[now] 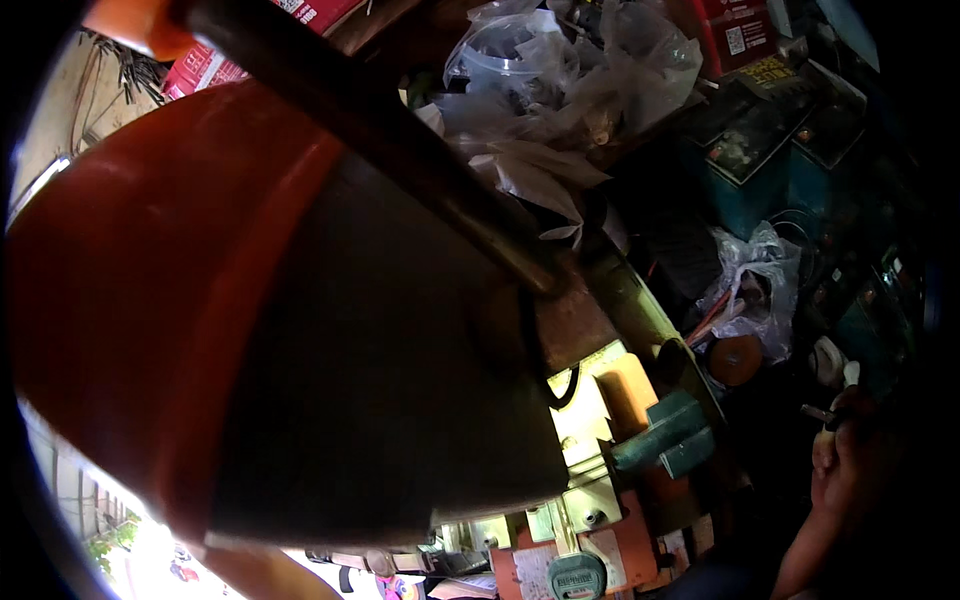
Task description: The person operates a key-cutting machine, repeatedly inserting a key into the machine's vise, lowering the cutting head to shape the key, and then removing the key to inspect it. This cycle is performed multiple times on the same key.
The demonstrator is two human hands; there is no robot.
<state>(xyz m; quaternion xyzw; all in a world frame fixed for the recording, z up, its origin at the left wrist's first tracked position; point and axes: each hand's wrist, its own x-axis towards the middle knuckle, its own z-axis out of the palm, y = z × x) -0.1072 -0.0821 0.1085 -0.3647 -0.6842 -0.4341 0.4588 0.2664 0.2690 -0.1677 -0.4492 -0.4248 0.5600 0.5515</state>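
Observation:
At the lower right my right hand (pixel 843 462) is closed, in dim light, with the fingers pinched on a small slim thing too dark to name. A pale-skinned patch that looks like my left forearm (pixel 265 572) passes under a big orange-red lampshade (pixel 130 290), and the hand itself is hidden. Under the light is what looks like a key-cutting machine (pixel 628 388) with a teal winged knob (pixel 680 436). A key with a green head (pixel 577 577) points into its near clamp (pixel 590 508). Neither hand touches the machine.
The shade and its dark arm tube (pixel 400 150) cover much of the left and middle. Crumpled clear plastic bags (pixel 590 75) lie at the back. Teal boxes (pixel 745 165) stand on the right, near a small white bag (pixel 765 280) and a round brown disc (pixel 734 360).

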